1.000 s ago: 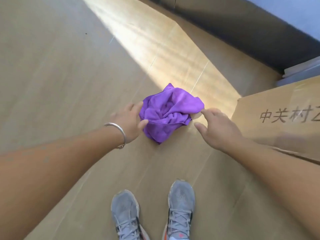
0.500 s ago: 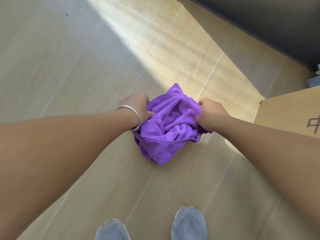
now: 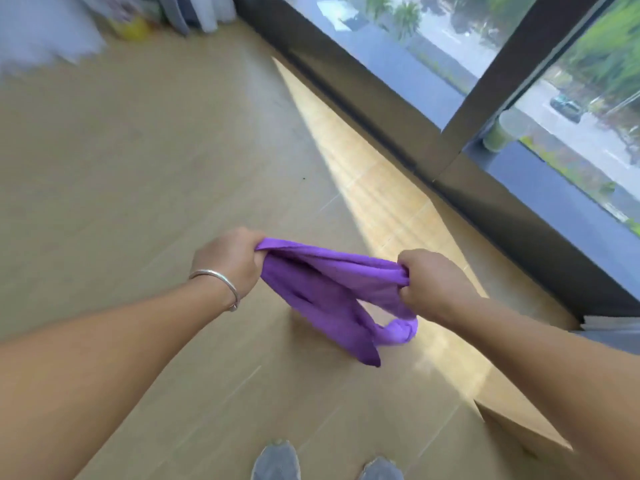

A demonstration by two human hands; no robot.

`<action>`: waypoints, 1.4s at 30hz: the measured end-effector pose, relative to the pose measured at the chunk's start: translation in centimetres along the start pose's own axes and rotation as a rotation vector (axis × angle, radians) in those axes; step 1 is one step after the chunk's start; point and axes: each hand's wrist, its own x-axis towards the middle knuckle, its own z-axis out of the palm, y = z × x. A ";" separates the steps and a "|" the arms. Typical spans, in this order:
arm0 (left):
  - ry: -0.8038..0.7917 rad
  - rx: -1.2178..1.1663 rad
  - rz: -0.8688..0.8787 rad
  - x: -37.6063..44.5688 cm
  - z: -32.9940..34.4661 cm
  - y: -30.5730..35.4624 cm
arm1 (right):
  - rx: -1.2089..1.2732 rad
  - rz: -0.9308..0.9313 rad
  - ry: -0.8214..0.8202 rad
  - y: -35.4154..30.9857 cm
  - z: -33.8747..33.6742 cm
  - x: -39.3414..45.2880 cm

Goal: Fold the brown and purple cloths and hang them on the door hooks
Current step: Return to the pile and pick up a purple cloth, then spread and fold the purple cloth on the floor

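The purple cloth (image 3: pixel 329 289) hangs in the air above the wooden floor, stretched between my two hands. My left hand (image 3: pixel 230 261), with a silver bangle on its wrist, grips the cloth's left end in a fist. My right hand (image 3: pixel 427 284) grips the right end, also in a fist. The cloth's lower part droops below in a loose fold and a pointed corner. No brown cloth and no door hooks are in view.
A cardboard box (image 3: pixel 519 431) stands at the lower right by my right forearm. A dark-framed window wall (image 3: pixel 460 133) runs along the right. Blurred yellow and white items (image 3: pixel 135 26) sit at the far left. My grey shoes (image 3: pixel 277 460) show at the bottom.
Both hands closed on the crumpled purple cloth on the floor, then lifted it and pulled it apart. The view has tilted up from the floor toward the window.
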 end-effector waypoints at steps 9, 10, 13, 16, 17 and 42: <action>0.349 -0.111 -0.255 -5.0 -23.2 -11.0 | 0.202 -0.354 0.265 -19.8 -18.8 -2.2; 0.360 -0.127 -0.279 -5.9 -24.5 -12.0 | 0.221 -0.400 0.278 -21.4 -19.6 -2.9; 0.379 -0.140 -0.374 -10.2 -27.1 -15.2 | 0.249 -0.513 0.249 -26.5 -20.5 -6.1; 0.371 -0.084 -0.452 -14.9 -26.6 -17.2 | 0.223 -0.598 0.178 -29.5 -17.6 -9.7; 0.364 -0.069 -0.477 -16.5 -25.9 -17.5 | 0.210 -0.630 0.151 -30.1 -15.9 -10.9; -0.289 -0.131 -0.430 -37.0 18.7 -10.9 | -0.548 -0.499 -0.361 -15.3 24.8 -12.0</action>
